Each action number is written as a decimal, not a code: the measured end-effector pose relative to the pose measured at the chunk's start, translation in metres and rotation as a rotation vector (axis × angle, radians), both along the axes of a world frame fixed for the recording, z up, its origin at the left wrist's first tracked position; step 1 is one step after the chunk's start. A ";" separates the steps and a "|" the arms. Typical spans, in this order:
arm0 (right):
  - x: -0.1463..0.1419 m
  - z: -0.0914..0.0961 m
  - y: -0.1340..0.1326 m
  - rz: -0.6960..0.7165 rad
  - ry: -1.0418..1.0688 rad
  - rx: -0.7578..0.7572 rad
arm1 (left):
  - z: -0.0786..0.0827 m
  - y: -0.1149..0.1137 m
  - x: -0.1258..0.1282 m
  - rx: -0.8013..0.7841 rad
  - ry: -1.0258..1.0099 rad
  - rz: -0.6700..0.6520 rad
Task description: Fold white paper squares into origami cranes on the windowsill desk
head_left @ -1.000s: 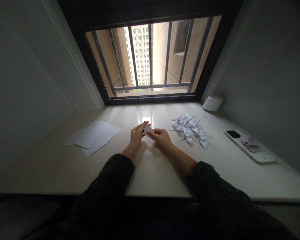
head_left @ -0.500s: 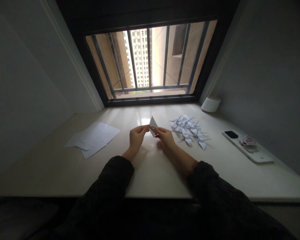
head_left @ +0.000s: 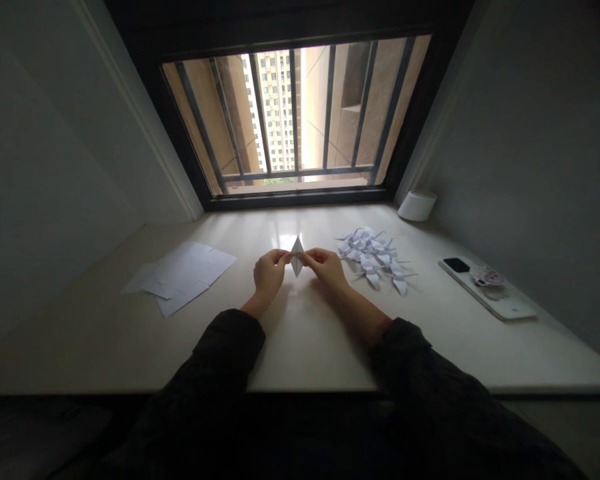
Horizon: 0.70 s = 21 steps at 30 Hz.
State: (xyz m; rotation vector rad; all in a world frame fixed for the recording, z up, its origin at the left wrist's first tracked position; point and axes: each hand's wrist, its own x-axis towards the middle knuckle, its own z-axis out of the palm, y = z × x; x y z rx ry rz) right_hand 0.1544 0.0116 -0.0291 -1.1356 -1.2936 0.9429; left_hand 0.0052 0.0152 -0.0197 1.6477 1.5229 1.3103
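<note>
A small piece of folded white paper (head_left: 297, 257), diamond-shaped with a crease down its middle, is held upright above the pale sill. My left hand (head_left: 271, 270) pinches its left corner between thumb and fingers. At the right corner, my right hand (head_left: 327, 267) grips it the same way. Just right of my right hand lies a heap of folded white paper cranes (head_left: 373, 253), with thin pointed tips sticking out. Left of my left hand, flat sheets of white paper (head_left: 193, 270) overlap in a loose pile.
A phone (head_left: 505, 303) with a round decorated grip lies on the sill (head_left: 310, 353) at the right. A white cylindrical object (head_left: 417, 205) stands in the back right corner. Behind is a barred window (head_left: 300, 120), with walls on both sides.
The folded paper has turned from a slanted triangle-like outline to a symmetrical diamond facing me. My hands now hold its opposite corners. The whole view has shifted slightly.
</note>
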 end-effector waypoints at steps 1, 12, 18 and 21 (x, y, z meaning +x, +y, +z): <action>0.001 -0.001 0.000 -0.023 -0.062 0.024 | 0.001 -0.001 -0.001 0.001 0.055 0.017; 0.004 -0.003 0.003 -0.081 0.006 0.016 | 0.005 -0.002 0.005 0.020 -0.165 -0.150; 0.000 0.001 0.002 -0.015 0.176 0.008 | 0.002 -0.003 0.008 -0.193 -0.361 -0.301; -0.002 0.003 0.000 -0.005 0.195 -0.005 | 0.005 -0.006 0.008 -0.180 -0.355 -0.289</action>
